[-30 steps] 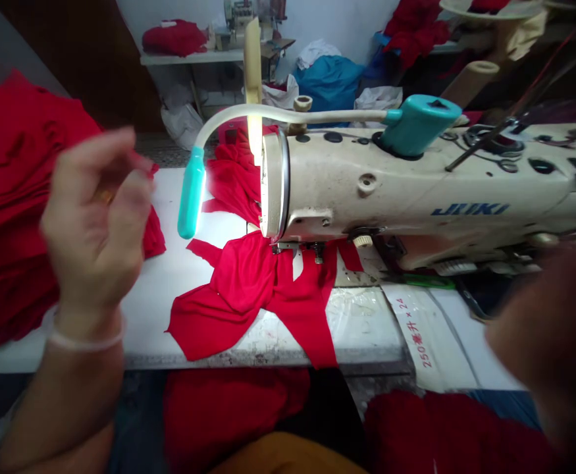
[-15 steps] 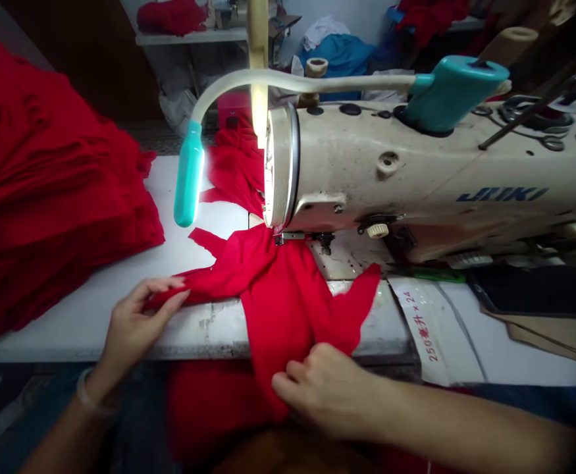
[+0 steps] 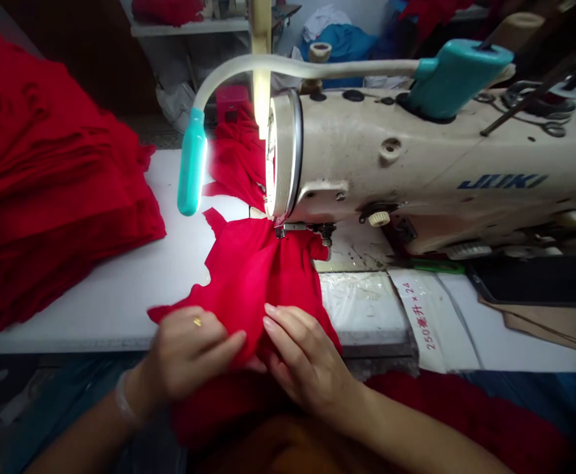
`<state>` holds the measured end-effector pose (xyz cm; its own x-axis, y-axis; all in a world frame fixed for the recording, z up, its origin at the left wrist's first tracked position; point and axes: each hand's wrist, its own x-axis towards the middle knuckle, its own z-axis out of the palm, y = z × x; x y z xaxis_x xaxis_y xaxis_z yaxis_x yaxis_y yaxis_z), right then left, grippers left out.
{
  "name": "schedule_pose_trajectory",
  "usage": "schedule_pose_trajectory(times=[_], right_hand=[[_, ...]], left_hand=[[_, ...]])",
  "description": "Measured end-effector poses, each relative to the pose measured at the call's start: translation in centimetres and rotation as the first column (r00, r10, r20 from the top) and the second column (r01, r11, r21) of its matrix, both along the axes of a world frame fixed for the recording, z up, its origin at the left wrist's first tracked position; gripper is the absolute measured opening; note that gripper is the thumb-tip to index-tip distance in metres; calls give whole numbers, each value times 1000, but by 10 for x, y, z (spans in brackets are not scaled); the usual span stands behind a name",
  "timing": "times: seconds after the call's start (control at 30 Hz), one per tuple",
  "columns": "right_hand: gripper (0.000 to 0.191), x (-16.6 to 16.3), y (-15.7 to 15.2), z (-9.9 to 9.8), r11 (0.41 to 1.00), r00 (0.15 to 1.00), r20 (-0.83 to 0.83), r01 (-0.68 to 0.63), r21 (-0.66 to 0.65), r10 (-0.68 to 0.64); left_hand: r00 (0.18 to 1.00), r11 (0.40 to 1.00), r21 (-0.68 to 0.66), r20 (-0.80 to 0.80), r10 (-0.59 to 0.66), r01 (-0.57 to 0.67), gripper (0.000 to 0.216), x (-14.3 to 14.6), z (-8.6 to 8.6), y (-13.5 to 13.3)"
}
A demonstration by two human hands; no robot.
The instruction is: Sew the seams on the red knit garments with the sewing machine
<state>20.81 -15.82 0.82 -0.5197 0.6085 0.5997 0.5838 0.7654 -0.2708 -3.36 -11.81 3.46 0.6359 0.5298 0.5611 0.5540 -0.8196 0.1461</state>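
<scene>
A red fabric piece point(image 3: 258, 270) lies on the white table point(image 3: 120, 296) under the needle of a cream Juki sewing machine point(image 3: 416, 164) and hangs over the front edge. My left hand point(image 3: 193, 355), with a ring and a wrist band, pinches the fabric at the table's front edge. Close beside it on the right, my right hand point(image 3: 302, 355) grips the same fabric, fingers pressed into a fold. The two hands nearly touch.
A tall stack of red fabric point(image 3: 45, 171) fills the table's left side. A teal gooseneck lamp point(image 3: 191, 164) shines by the needle. A printed plastic bag point(image 3: 426, 309) and a dark phone point(image 3: 539, 280) lie right of the machine. Shelves with cloth stand behind.
My left hand came down from mid-air to the fabric, then both hands drew together at the front edge and bunched the red fabric between them. The view tilted slightly down.
</scene>
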Motion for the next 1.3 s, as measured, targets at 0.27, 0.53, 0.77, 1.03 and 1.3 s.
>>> schedule_pose_trajectory(times=[0.27,0.53,0.77,1.03,1.3], right_hand=[[15,-4,-10,-7,973,982,-107,-168,-159,152],[25,35,15,-33,999,986,167,-7,34,1],[19,49,7,-45,991,974,220,-81,103,57],[17,53,6,-48,990,974,211,-101,102,78],[11,55,9,-45,992,981,155,-121,48,112]], left_hand=[[983,978,-98,-15,181,-182,27,63,-60,-16],[989,974,-178,11,146,-141,38,53,-52,-8],[985,981,-116,-90,147,-157,35,59,-31,-26],[979,985,-78,-144,143,-155,35,70,-41,-25],[969,976,-155,-217,118,-154,41,69,-47,-18]])
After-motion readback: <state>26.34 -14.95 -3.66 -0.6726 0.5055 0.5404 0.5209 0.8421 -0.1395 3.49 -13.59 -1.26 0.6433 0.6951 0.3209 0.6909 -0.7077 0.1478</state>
